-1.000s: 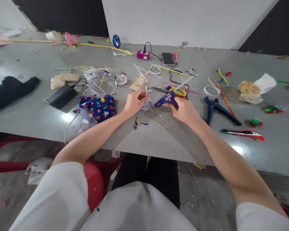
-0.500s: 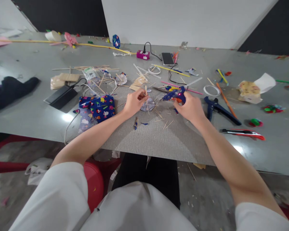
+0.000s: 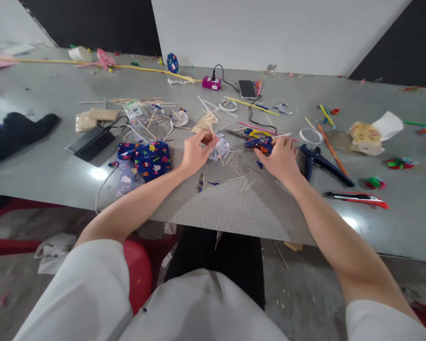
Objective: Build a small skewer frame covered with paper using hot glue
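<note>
My left hand (image 3: 199, 150) pinches a thin wooden stick (image 3: 212, 131) between thumb and fingertips, with the stick tilted. Just beyond the fingers lies a small pale piece of cloth (image 3: 220, 148), partly covered by loose sticks. My right hand (image 3: 281, 155) is around the handle of a blue glue gun (image 3: 258, 143), which is down at the table with its nozzle facing left. Part of the handle is hidden behind my fingers. A whitish glue stick pokes out at the gun's back, by my knuckles.
Blue patterned cloth (image 3: 145, 158) and a black adapter (image 3: 92, 142) lie left. To the right are a dark blue cutting tool (image 3: 324, 166), a utility knife (image 3: 357, 198) and a white ring (image 3: 311, 135). A phone (image 3: 247, 88) and a magenta power socket (image 3: 211, 83) sit behind.
My right hand has lowered the glue gun onto the table, and its fingers have stretched forward over it. The stick in my left hand has gone from upright to tilted.
</note>
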Demonstrator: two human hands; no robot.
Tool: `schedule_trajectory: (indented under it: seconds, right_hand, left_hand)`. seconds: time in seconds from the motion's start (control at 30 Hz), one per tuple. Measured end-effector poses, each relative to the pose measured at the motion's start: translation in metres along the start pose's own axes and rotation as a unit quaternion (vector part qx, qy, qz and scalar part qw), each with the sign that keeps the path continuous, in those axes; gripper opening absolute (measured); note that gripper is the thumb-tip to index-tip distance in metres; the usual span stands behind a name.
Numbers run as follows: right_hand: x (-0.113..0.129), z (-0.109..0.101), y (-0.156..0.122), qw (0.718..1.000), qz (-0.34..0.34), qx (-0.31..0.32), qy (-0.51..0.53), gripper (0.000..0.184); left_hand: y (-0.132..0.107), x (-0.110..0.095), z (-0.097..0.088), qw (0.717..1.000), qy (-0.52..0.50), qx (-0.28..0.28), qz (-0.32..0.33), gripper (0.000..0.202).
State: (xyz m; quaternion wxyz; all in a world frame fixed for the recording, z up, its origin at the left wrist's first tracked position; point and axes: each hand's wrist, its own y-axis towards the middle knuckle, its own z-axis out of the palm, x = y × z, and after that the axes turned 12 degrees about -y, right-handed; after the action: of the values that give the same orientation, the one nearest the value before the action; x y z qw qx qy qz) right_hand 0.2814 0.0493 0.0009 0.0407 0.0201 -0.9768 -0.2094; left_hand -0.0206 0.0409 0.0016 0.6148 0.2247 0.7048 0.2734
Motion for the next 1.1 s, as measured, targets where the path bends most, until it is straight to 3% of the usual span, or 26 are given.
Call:
schedule_trajectory:
  seconds: [0.13, 0.3, 0.7, 1.1]
  right_hand:
    - [0.016, -0.013, -0.008, 0.994, -0.097, -0.014, 0.055, 0.049]
    - [0.038, -0.012, -0.018, 0.961, -0.212, 0.001, 0.179, 0.033]
    - [0.052, -0.015, -0.027, 0.951, -0.214, -0.020, 0.222, 0.023]
    - [0.054, -0.020, -0.030, 0.944, -0.237, -0.042, 0.226, 0.014]
  left_hand:
    - [-0.002, -0.006, 0.001, 0.999, -0.014, -0.017, 0.033, 0.018]
    - [-0.006, -0.013, 0.004, 0.997, 0.000, -0.011, 0.076, 0.021]
    - [-0.015, -0.021, 0.006, 0.996, 0.037, 0.038, 0.075, 0.021]
    - [-0.015, -0.018, 0.006, 0.995, 0.049, 0.035, 0.078, 0.023]
